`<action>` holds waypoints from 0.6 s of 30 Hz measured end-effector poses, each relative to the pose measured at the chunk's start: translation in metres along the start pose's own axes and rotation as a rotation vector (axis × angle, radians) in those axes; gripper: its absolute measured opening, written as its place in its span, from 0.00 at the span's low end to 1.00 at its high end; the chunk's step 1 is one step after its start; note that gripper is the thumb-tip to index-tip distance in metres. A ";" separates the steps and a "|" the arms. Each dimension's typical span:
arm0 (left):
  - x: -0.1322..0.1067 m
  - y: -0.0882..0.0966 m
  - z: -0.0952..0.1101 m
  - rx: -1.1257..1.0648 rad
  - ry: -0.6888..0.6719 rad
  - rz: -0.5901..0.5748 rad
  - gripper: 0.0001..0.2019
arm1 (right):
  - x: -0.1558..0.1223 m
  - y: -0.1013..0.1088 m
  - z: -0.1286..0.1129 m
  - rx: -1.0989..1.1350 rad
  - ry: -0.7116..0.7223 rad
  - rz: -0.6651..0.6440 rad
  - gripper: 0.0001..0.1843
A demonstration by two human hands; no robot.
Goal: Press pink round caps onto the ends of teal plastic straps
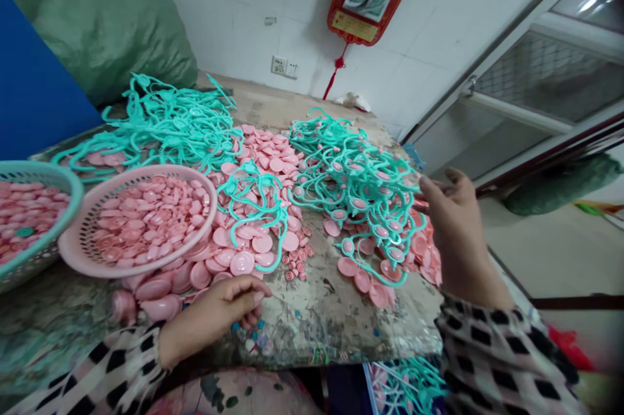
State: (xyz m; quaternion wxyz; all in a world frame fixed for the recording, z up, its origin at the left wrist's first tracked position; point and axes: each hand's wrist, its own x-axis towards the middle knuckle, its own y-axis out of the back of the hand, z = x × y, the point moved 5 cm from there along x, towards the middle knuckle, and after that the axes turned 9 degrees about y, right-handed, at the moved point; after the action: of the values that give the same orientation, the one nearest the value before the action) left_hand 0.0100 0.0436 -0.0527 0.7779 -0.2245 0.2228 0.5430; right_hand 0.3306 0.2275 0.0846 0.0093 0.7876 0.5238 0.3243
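Note:
My left hand (221, 311) is low over the front of the table, its fingers curled and thumb against them; anything inside is too small or hidden to tell. Beside it lie pink plastic discs (242, 263) and a cluster of small pink round caps (296, 259). My right hand (455, 233) is at the right side of a heap of turquoise curved plastic pieces (351, 168) fitted with pink ovals, its fingers apart and seemingly empty. A few turquoise pieces (258, 197) without visible pink ovals lie on the discs in the middle.
At left stand a pink basket (68, 242) and a turquoise basket (78, 190), both full of small pink parts. Behind them is another turquoise heap (175, 116). A green sack (97, 18) leans at the back left. Below the front edge sits a container of turquoise pieces (409, 382).

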 end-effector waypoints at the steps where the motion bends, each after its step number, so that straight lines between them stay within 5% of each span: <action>1: -0.001 0.001 -0.001 0.009 0.005 -0.001 0.18 | -0.012 -0.002 -0.004 -0.096 0.048 0.016 0.28; 3: -0.003 -0.001 -0.004 0.034 0.038 -0.029 0.18 | -0.046 -0.017 -0.010 -0.178 0.121 -0.061 0.27; 6: -0.001 -0.010 -0.013 0.079 0.113 -0.111 0.19 | -0.106 -0.059 -0.019 -0.088 0.260 -0.417 0.12; 10: 0.004 -0.016 -0.024 0.160 0.153 -0.130 0.19 | -0.162 -0.109 -0.032 -0.051 0.424 -0.838 0.10; 18: 0.010 -0.015 -0.036 0.233 0.142 -0.069 0.16 | -0.143 -0.171 -0.065 -0.362 0.586 -0.933 0.14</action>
State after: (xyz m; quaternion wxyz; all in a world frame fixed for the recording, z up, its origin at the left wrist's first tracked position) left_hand 0.0238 0.0254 -0.0857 0.7991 -0.1779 0.3311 0.4692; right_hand 0.1220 0.1648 0.0038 0.1403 0.3364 0.7326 0.5748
